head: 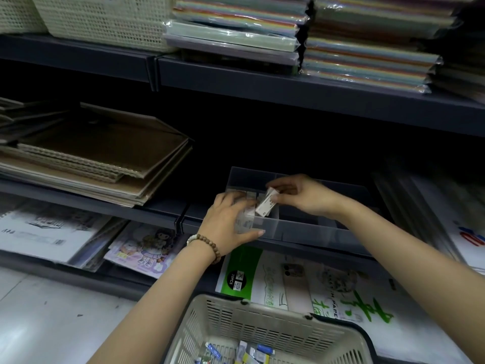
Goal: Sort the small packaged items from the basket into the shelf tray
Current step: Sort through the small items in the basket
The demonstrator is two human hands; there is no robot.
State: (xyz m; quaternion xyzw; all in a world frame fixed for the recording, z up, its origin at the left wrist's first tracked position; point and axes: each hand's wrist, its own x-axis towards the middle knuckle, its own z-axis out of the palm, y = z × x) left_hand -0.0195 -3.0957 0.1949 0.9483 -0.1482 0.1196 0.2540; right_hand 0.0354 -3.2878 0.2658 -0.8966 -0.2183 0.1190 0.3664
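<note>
Right hand (301, 197) pinches a small white packet (265, 206), tilted, just above the clear shelf tray (301, 229). Left hand (228, 222) grips the tray's front-left corner, thumb outside the wall, fingers on standing packets (251, 196). Basket (262, 319) below, well apart, holds loose packets (252, 354).

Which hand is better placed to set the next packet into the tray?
Right. The right hand pinches a white packet directly above the tray, so it likely only needs lowering. The left hand grips the tray's front wall, likely steadying it.
</note>
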